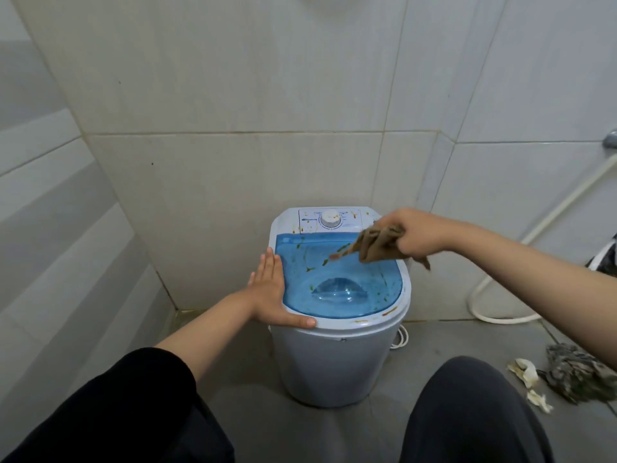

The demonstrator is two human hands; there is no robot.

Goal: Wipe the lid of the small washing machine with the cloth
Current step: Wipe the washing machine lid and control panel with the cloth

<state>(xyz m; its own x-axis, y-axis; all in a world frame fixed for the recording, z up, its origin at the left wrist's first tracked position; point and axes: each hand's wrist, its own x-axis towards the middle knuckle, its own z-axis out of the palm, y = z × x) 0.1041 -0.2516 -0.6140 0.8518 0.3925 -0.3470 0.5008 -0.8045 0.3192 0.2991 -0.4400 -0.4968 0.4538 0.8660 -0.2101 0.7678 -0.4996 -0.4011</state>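
Cloth (377, 243): soft, limp, bunched in right hand (419, 237), fingers clenched round it, over lid (340, 282) rear. Left hand (272, 289) flat, fingers straight, steadying washing machine (334, 362). Lid likely smooth, slippery.

Left hand (267, 292) bare, no rings, no watch. Left forearm bare to near elbow; black sleeve (133, 399) below it, loose, plain, lower left of frame. Right hand (419, 233) bare, no jewellery; right forearm bare all way to right frame edge, no sleeve visible. Dark grey trouser leg (467, 416) over knee, lower right of centre, plain fabric, no markings.
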